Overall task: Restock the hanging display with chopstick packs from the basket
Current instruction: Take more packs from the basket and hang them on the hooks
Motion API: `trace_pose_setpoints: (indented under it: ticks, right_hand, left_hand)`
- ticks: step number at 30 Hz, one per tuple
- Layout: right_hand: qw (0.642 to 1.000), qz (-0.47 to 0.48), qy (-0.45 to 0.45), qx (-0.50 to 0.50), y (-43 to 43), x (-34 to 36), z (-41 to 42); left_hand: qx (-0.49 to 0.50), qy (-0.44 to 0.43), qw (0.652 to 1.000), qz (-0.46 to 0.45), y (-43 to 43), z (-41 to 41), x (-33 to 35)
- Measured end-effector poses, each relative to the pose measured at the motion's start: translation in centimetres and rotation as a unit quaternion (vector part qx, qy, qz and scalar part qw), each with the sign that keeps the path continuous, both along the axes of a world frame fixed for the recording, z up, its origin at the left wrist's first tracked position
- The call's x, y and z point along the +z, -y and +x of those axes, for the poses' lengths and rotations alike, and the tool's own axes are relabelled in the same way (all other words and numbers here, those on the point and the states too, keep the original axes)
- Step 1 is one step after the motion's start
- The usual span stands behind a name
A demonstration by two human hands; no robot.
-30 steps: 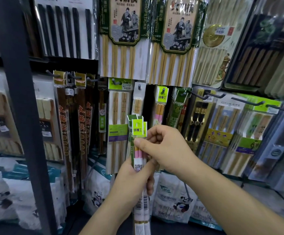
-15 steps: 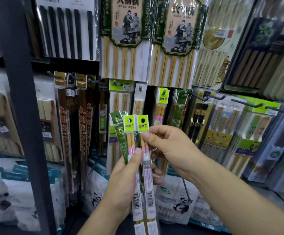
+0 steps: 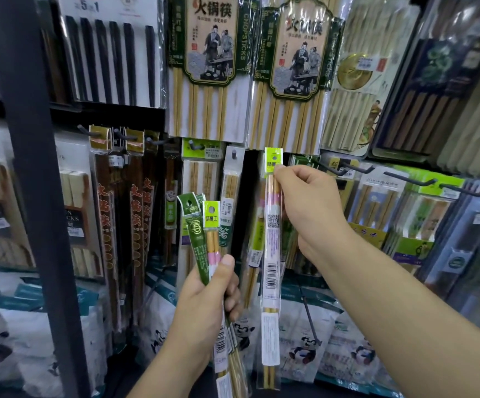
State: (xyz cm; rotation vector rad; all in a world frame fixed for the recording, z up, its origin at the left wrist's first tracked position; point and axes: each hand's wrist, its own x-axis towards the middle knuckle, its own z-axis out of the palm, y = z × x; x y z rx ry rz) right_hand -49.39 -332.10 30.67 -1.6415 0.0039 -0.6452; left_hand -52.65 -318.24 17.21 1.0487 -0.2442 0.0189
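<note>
Alignment of hang hole to hook is what the next move turns on. The right hand (image 3: 310, 208) pinches a single chopstick pack (image 3: 271, 254) between thumb and fingertips just under its lime-green header (image 3: 273, 160), with the grip on the pack's 3 o'clock edge near the top. The pack's long axis runs straight from 12 to 6 o'clock, and its clear sleeve hangs free below the pinch. The hole in the header lies at about 11 o'clock from the grip. I cannot tell whether a hook passes through it, as the header covers that spot. A neighbouring peg (image 3: 234, 154), at 9 o'clock from the header, carries a narrow pack. The left hand (image 3: 204, 305), lower and at 8 o'clock from the right, is clenched round the spare packs (image 3: 195, 234), which fan upward. The right hand is the nearer to the hooks, so I judge that it does the hanging.
</note>
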Motion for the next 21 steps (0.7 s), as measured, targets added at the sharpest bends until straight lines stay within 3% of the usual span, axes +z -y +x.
trace_pose_setpoints:
  ticks: [6,12,17,21]
  right_hand:
    - [1.0,-0.012,-0.002,-0.006,0.0,-0.6,0.3]
    - [0.99,-0.121,0.009,-0.065,0.5,-1.6,0.7]
    - [0.984,-0.154,0.009,-0.091,0.5,-3.0,-0.8]
    - [0.981,-0.18,-0.016,0.064,-0.6,-4.2,-2.5]
  left_hand:
    - [-0.005,0.006,1.0,0.014,-0.3,-0.1,0.0]
    - [-0.019,-0.001,1.0,0.021,-0.3,-0.2,0.2]
    - [-0.051,-0.006,0.999,0.009,-0.1,-0.5,0.3]
    - [-0.075,-0.012,0.997,0.006,0.0,-0.6,0.3]
